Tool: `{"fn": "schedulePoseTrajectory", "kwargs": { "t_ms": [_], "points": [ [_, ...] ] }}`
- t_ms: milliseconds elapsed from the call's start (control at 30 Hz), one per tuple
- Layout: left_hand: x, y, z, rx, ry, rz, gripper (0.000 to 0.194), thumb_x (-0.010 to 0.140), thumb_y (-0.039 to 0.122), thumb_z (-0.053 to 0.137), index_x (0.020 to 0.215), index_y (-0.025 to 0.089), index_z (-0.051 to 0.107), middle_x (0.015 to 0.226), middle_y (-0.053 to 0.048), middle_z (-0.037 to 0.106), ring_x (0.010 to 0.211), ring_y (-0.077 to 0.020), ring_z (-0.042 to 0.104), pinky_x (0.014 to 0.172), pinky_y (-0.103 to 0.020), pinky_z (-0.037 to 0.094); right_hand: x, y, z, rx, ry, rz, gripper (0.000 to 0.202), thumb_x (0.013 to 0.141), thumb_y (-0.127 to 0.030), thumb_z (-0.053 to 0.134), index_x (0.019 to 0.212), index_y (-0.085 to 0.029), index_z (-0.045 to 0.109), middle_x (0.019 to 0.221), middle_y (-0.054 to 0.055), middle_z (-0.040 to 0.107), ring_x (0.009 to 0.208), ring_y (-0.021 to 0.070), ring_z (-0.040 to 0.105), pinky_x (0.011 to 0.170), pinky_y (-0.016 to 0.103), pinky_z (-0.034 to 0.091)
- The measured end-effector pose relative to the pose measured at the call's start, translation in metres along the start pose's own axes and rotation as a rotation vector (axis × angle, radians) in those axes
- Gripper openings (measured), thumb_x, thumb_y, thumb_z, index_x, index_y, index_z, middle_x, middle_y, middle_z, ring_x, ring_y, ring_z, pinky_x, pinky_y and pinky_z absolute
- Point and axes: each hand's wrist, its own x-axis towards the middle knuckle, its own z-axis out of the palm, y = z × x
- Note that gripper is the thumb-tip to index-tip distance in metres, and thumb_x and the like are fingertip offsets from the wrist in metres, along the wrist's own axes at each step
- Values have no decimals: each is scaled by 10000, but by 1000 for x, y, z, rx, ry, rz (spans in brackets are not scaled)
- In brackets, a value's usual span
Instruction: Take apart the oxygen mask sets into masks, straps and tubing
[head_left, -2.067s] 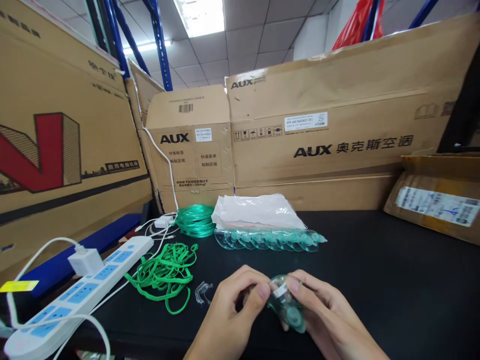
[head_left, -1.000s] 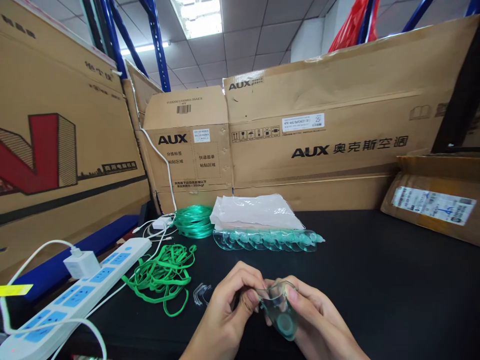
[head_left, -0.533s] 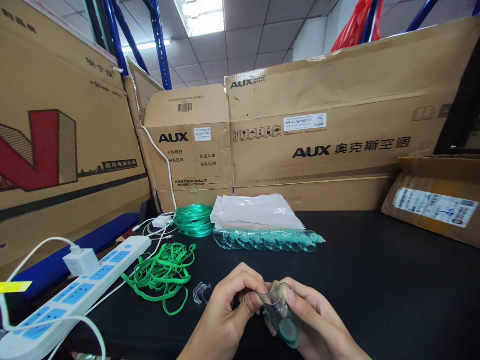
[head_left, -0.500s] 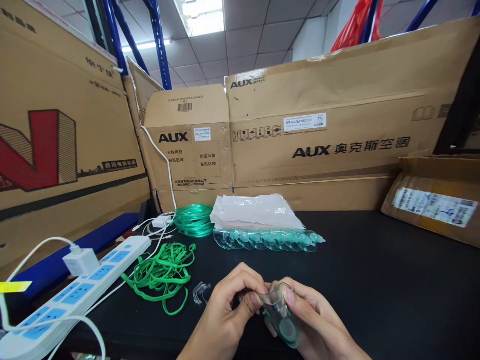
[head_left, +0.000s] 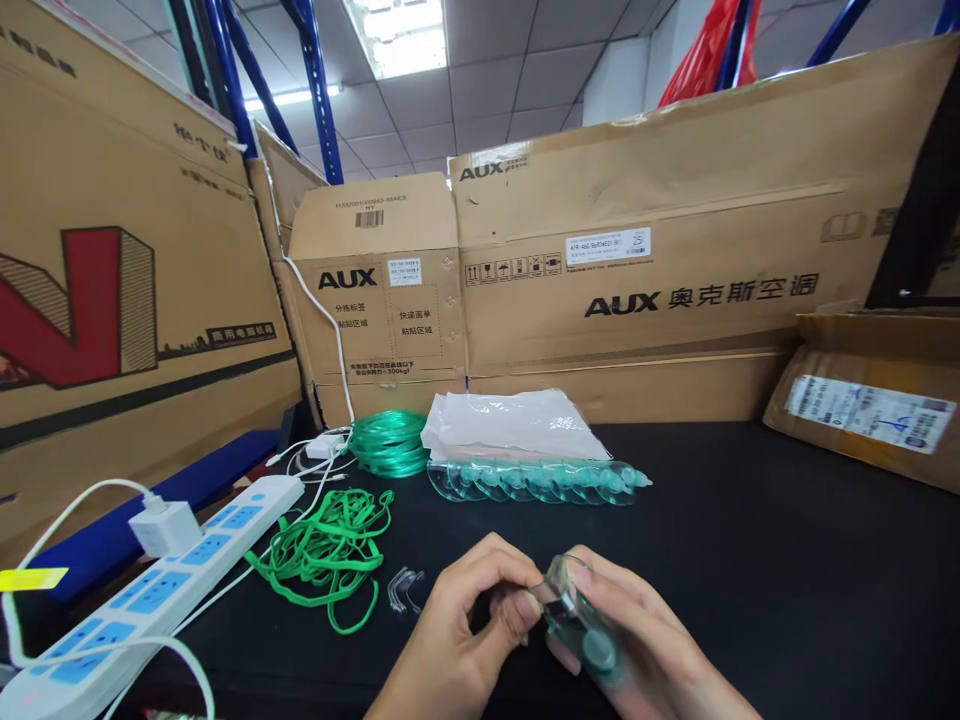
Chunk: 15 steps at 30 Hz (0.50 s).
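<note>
A translucent green plastic face mask, like an oxygen mask, is held between my hands above the near part of the table. My right hand wraps it from the right, thumb on its upper edge. My left hand pinches the narrow edge on the left between thumb and finger. A shiny strip shows there, but I cannot tell whether a separate small piece is in those fingertips. Left of my left hand lie several thin, curved silvery strips. Farther back, a row of similar green masks lies nested together.
Green elastic cord lies tangled at left, near a white power strip with cables. Behind are coiled green tubing and a white plastic-wrapped pack. Cardboard boxes wall the black table; another carton sits at right.
Both hands and the mask have shifted slightly to the right. The mask has turned a little, and a shiny strip now shows near its upper edge.
</note>
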Motion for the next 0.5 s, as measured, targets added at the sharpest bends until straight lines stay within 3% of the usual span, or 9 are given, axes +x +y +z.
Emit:
{"fn": "schedulePoseTrajectory", "kwargs": {
  "t_ms": [133,233,333,433,500],
  "points": [
    [1,5,3,86,-45,-40,420,989,534,566,945,147,722,855,-46,570,769,-161,505,713,-275,383,-1,-6,-3,-184,117,-53,298,776,-498,819,841,-216,751,765,9,613,739,172,538,635,252,458],
    [3,5,3,116,-43,-160,471,972,558,574,811,140,719,773,-21,530,709,-146,471,661,-264,351,0,-6,-8,-396,173,-118,344,815,-535,777,989,-240,741,891,19,689,847,192,609,686,243,486],
    [5,4,0,72,19,-286,516,950,586,588,707,142,688,681,11,466,652,-128,432,624,-254,320,3,-3,-14,-506,186,-201,391,882,-565,691,1129,-262,695,957,24,712,818,187,654,667,249,524],
    [6,3,-3,-13,103,-362,498,946,596,590,808,138,728,594,36,423,604,-116,385,608,-247,294,8,3,-22,-637,154,-387,333,895,-503,699,1142,-280,704,1157,53,714,1044,234,685,840,287,571],
    [6,2,-5,-76,122,-392,484,952,584,593,964,127,753,562,51,412,559,-100,336,577,-244,256,11,8,-26,-795,126,-542,275,877,-419,743,1127,-303,735,1274,41,691,1206,253,635,992,307,528]
  ]
}}
